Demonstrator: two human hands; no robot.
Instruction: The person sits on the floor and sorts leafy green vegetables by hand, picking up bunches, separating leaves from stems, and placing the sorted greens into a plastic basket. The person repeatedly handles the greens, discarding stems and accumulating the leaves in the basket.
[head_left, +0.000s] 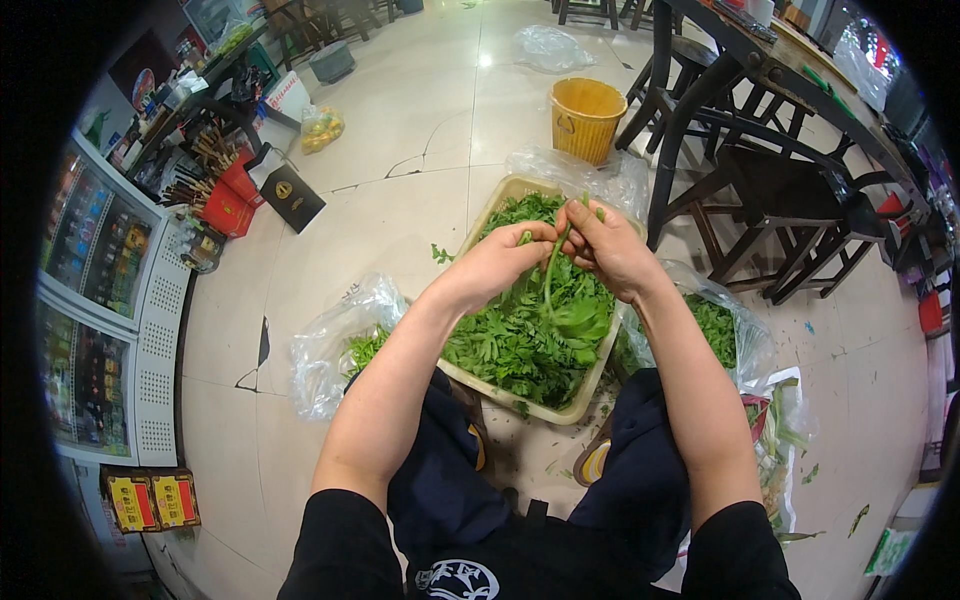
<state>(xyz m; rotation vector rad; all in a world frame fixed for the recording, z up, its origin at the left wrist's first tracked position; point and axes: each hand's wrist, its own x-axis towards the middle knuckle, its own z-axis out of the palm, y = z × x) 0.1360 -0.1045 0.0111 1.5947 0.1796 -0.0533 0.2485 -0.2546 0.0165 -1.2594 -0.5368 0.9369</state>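
My right hand (609, 244) pinches a green leafy stalk (553, 281) between thumb and fingers; its leaves hang downward. Close beside it, my left hand (511, 257) has its fingertips near the same stalk, with a short green stem piece (524, 238) showing between thumb and fingers. Both hands are above a cream plastic basket (498, 395) heaped with leafy greens (510, 337). Left of the basket, a clear plastic bag (319, 367) holds green stems (365, 349). On the right, another clear bag (750, 337) contains more leafy greens (709, 322).
A yellow bin (589, 124) stands beyond the basket, near a dark wooden stool (780, 184) and table. A white bag of plant scraps (784, 450) lies at right. Glass-door fridges (97, 300), a black paper bag (285, 191) and red boxes (229, 202) are at left.
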